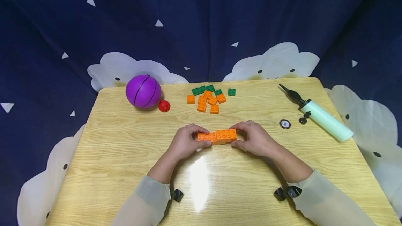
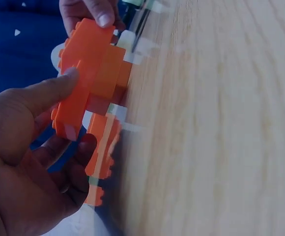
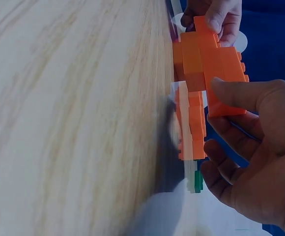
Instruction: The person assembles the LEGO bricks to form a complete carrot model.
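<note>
Wooden table (image 1: 125, 170), purple ball (image 1: 143, 91) and pump (image 1: 323, 118) at far edge. Left hand (image 1: 185, 142) and right hand (image 1: 255, 138) each pinching one end of orange brick row (image 1: 217, 136) at table centre, apparently for steadying. Loose bricks (image 1: 208, 97) beyond.
</note>
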Tool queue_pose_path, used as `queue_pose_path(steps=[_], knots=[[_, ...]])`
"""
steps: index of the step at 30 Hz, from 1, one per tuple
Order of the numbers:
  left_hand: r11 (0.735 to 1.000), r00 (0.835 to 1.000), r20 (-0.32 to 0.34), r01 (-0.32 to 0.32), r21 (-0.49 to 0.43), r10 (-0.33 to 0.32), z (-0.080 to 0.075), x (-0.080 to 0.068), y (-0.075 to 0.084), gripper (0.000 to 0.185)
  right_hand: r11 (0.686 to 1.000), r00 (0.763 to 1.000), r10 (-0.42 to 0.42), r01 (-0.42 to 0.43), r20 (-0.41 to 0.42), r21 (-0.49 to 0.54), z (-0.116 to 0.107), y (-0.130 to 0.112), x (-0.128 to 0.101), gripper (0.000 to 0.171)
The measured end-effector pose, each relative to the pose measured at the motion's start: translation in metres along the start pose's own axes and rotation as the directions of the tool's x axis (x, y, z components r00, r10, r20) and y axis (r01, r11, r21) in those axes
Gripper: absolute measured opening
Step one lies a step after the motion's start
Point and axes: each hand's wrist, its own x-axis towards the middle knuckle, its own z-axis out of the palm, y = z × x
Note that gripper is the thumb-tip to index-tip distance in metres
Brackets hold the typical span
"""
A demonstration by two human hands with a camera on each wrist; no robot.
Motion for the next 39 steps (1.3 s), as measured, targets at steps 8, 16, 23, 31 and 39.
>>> queue_pose_path(steps=[8, 16, 23, 31, 39], knots=[[0.991, 0.998, 0.058, -0.001, -0.131, 0.009, -0.006, 0.003, -0.013, 0.033, 1.000, 1.000, -0.005, 0.005, -0.007, 0.003, 0.001, 0.001, 0.000, 0.048], [0.984, 1.000, 0.006, 0.006, -0.181, -0.005, -0.023, 0.014, -0.019, 0.031, 1.000, 0.999, -0.021, 0.021, -0.026, -0.001, 0.002, 0.001, -0.001, 0.048], [0.993, 0.996, -0.086, 0.028, -0.111, -0.038, -0.035, 0.029, -0.022, 0.023, 1.000, 0.999, -0.025, 0.026, -0.040, 0.007, 0.005, 0.001, -0.001, 0.046], [0.998, 0.988, -0.154, 0.017, -0.063, -0.027, -0.042, 0.049, -0.025, 0.026, 0.999, 0.998, -0.035, 0.035, -0.057, -0.002, 0.007, 0.002, 0.000, 0.046], [0.998, 0.983, -0.172, 0.068, -0.001, -0.068, -0.042, 0.068, -0.032, 0.034, 1.000, 0.998, -0.025, 0.025, -0.054, -0.011, 0.006, 0.002, 0.003, 0.047]])
